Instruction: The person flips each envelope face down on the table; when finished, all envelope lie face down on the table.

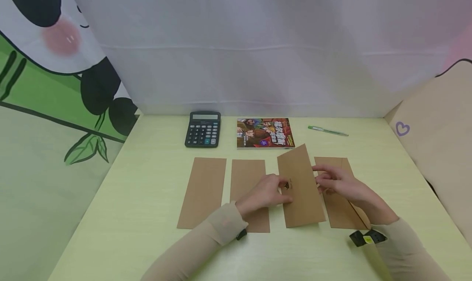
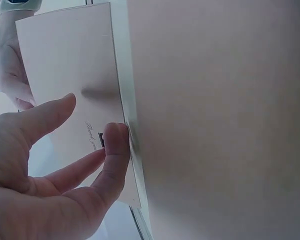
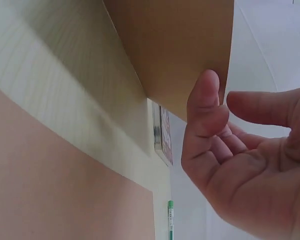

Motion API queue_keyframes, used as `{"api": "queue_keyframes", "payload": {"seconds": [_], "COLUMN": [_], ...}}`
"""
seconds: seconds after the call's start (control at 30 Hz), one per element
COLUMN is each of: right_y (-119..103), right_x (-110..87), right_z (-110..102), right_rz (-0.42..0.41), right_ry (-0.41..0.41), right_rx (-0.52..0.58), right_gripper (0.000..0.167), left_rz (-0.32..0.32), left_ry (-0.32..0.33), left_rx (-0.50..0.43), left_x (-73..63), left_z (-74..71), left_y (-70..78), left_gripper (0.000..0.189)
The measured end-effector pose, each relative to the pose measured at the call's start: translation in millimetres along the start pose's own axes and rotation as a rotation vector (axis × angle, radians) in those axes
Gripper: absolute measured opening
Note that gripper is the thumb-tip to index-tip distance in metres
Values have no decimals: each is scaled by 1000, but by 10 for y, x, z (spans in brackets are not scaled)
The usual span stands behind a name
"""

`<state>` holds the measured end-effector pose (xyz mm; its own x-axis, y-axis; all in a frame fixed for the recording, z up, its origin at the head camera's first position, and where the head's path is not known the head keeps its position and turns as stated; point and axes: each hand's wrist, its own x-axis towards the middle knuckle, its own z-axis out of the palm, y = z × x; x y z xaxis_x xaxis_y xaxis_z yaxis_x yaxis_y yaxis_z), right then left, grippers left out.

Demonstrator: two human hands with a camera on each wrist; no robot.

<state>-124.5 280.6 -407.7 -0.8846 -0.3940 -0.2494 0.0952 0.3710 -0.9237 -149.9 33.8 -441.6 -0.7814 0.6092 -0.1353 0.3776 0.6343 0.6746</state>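
A brown kraft card (image 1: 303,207) with small black "Thank you" print stands tilted up off the table. My right hand (image 1: 341,184) pinches its right edge; in the right wrist view the fingers (image 3: 204,95) lie against the card's plain side and the thumb sits by the edge. At its left, my left hand (image 1: 265,193) reaches in front of the printed face. The left wrist view has a fingertip at the card's (image 2: 65,55) near edge, with the thumb apart over the print.
Two plain brown cards lie to the left, one outermost (image 1: 203,191) and one (image 1: 248,172) partly under my left forearm. Another brown card (image 1: 333,211) lies under my right hand. Behind them are a calculator (image 1: 203,129), a book (image 1: 263,133) and a green pen (image 1: 328,130).
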Motion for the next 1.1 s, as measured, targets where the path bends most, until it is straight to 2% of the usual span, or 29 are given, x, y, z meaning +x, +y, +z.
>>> {"api": "queue_keyframes", "payload": {"seconds": [0.17,0.4,0.53,0.83,1.1], "right_y": [45,138,165,190,220], "right_x": [30,110,134,171,200], "right_z": [-7,12,33,109,200], "right_rz": [-48,-129,-173,-215,-177], "right_ry": [-37,-75,-137,-254,-273], "right_rx": [19,-29,-34,-101,-223], "right_gripper": [47,51,54,61,57], "left_rz": [-48,-54,-53,-103,-108], "left_ry": [3,25,37,45,36], "left_rx": [-54,-85,-127,-202,-265], "left_x": [-26,-35,-31,-12,-21], "left_z": [-15,-8,5,30,24], "left_y": [38,26,7,-23,13], "left_gripper": [55,57,58,62,60]}}
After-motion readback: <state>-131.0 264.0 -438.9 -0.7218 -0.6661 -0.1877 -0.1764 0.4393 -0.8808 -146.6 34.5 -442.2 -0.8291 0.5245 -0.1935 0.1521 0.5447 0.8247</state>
